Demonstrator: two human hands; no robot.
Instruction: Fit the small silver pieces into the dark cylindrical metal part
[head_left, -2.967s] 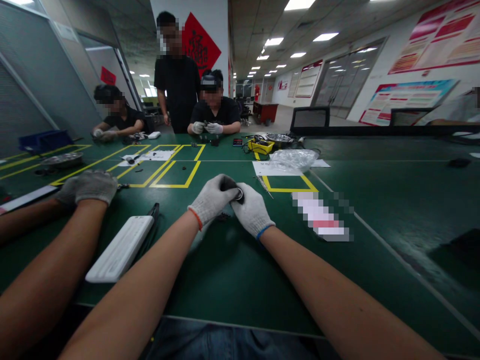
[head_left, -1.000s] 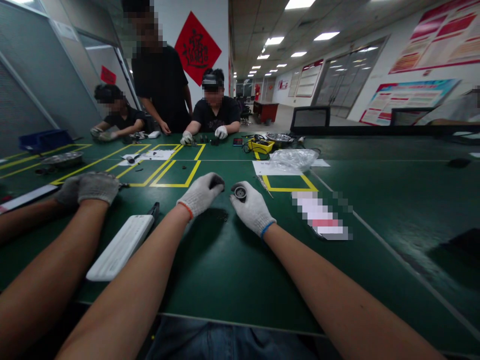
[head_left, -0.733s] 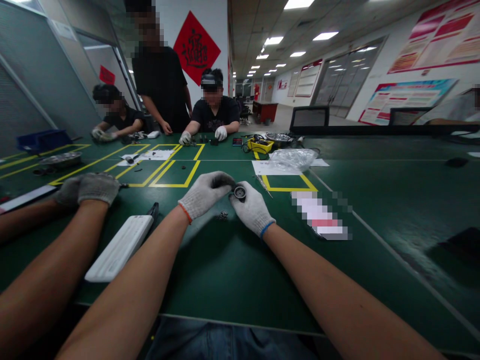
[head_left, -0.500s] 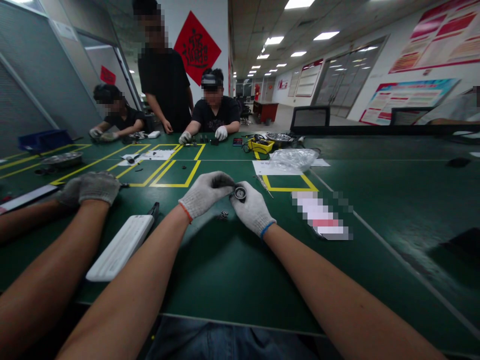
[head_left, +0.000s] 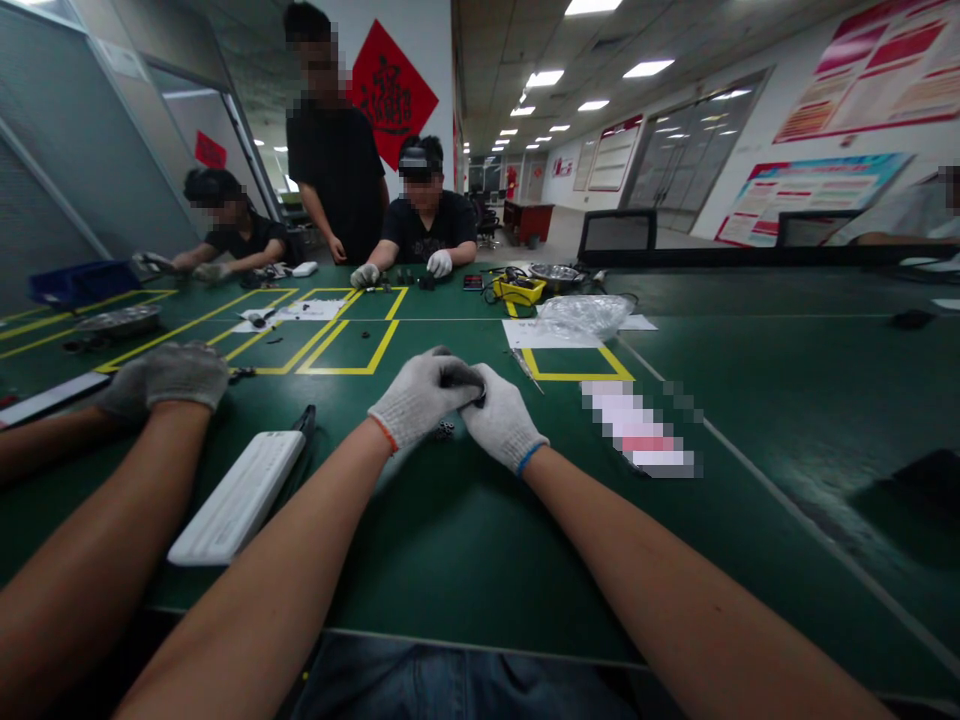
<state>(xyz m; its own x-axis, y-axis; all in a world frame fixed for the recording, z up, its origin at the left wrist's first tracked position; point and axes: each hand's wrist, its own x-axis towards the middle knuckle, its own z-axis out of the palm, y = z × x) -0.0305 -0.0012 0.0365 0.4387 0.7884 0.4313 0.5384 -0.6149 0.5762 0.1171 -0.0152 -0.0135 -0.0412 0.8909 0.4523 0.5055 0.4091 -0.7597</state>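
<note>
Left hand (head_left: 417,398) and right hand (head_left: 501,424) meet above green table (head_left: 465,540), both pinching small black round part (head_left: 471,385) (mostly hidden); risk: slip drops part among loose bits (head_left: 444,431) beneath

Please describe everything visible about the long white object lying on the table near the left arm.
The long white object is a flat, slim bar with rounded corners and faint rows of small bumps, apparently plastic. It lies flat on the green table, angled from near-left to far-right. A dark tool lies along its far right edge. No hand touches it.
</note>
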